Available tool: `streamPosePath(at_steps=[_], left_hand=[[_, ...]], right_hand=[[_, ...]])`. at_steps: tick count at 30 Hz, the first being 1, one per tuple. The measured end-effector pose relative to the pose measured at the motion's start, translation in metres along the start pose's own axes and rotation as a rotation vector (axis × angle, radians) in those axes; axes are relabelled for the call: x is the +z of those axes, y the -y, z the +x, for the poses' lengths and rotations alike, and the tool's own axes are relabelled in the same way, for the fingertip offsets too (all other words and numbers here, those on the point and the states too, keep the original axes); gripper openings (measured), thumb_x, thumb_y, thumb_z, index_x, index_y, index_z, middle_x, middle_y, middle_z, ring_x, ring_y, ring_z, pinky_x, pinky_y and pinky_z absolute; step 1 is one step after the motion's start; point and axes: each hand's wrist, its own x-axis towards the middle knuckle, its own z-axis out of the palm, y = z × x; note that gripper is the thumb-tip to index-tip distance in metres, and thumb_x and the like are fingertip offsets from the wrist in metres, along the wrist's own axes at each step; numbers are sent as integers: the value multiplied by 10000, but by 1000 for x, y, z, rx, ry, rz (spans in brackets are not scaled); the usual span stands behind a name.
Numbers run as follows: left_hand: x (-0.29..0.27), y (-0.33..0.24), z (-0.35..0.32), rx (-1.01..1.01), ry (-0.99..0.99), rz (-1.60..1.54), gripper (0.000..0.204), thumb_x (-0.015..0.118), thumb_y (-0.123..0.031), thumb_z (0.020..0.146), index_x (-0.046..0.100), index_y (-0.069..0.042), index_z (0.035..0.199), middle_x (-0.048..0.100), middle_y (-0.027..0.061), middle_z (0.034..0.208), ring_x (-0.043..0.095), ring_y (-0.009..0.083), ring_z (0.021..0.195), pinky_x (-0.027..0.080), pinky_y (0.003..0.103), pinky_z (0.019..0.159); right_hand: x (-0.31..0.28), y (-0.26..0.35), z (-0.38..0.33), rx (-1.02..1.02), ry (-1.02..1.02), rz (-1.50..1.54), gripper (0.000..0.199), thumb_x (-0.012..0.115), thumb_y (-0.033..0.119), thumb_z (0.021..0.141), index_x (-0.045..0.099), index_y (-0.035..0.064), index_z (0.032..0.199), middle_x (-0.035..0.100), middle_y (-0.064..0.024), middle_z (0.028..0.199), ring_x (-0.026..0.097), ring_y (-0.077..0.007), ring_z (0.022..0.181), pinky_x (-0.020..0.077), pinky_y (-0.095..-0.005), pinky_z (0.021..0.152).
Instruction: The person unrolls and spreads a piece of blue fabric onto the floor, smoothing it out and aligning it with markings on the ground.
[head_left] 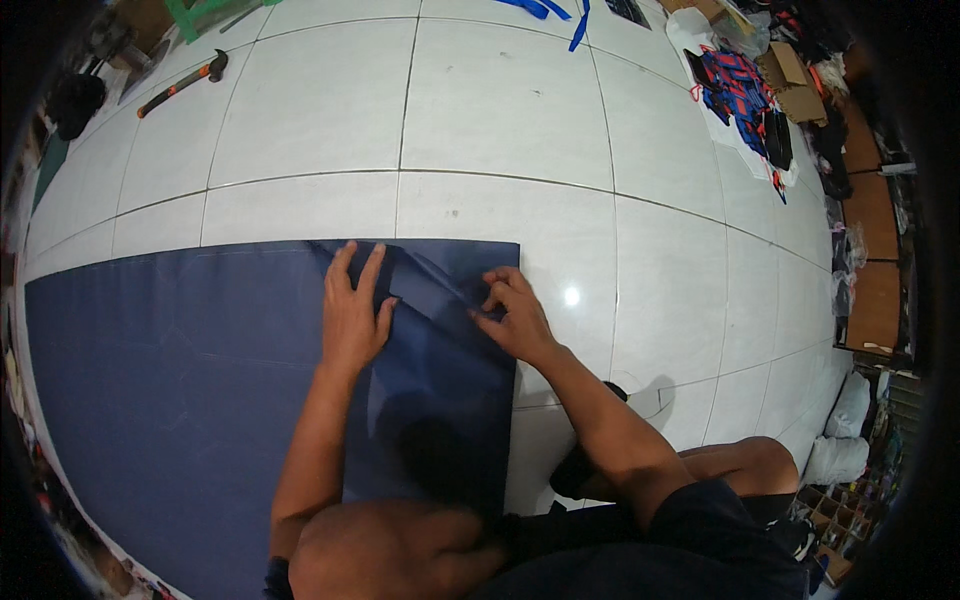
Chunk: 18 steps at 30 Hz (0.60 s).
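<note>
A large dark blue sheet of fabric point(200, 400) lies spread over the floor on the left and in front of me, with faint pale lines on it. My left hand point(352, 310) presses on it near the far edge, its fingers stretched out and apart. Close to the sheet's right edge, my right hand point(513, 315) has its fingers curled and pinched on the fabric. Between both hands the cloth is raised in a slanting crease. My bent knee and forearm shadows cover part of the near side.
White floor tiles point(500, 110) surround the sheet. A hammer point(185, 85) with an orange and black handle lies at the far left, near a green stool point(200, 15). Blue strips point(540, 10) lie at the far edge. Red and blue straps point(740, 95) and a cardboard box point(795, 85) sit far right.
</note>
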Motion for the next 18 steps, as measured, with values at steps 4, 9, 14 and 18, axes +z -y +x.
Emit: streamPosePath(at_steps=[4,9,14,18], left_hand=[[-4,2,4,91,124,-24,367,724,-68,782,665,-55,1144,431,215,1516,261,464,1473,254,553,1200],[-8,27,-6,186,215,-218,126,670,-83,713,683,-35,830,599,186,1375,360,450,1443,158,626,1210],[-11,33,-13,131,194,-292,125,712,-158,776,644,-53,785,717,156,1053,544,428,1248,157,626,1204],[-8,23,-6,-31,236,-73,167,734,-191,855,685,-45,920,680,160,1082,575,403,1138,251,578,1184]], right_hand=[[-12,34,10,214,328,248,318,765,311,885,594,44,908,626,-136,1104,615,-275,1044,508,-381,804],[-12,20,17,431,150,91,386,731,353,911,657,49,1136,616,-131,997,614,-285,938,495,-400,823],[-6,-9,5,56,-117,-542,442,762,267,860,670,89,1254,597,-107,974,582,-288,888,462,-421,796],[5,-13,2,21,-111,-468,273,789,195,828,699,71,1053,577,-104,952,580,-296,892,466,-426,789]])
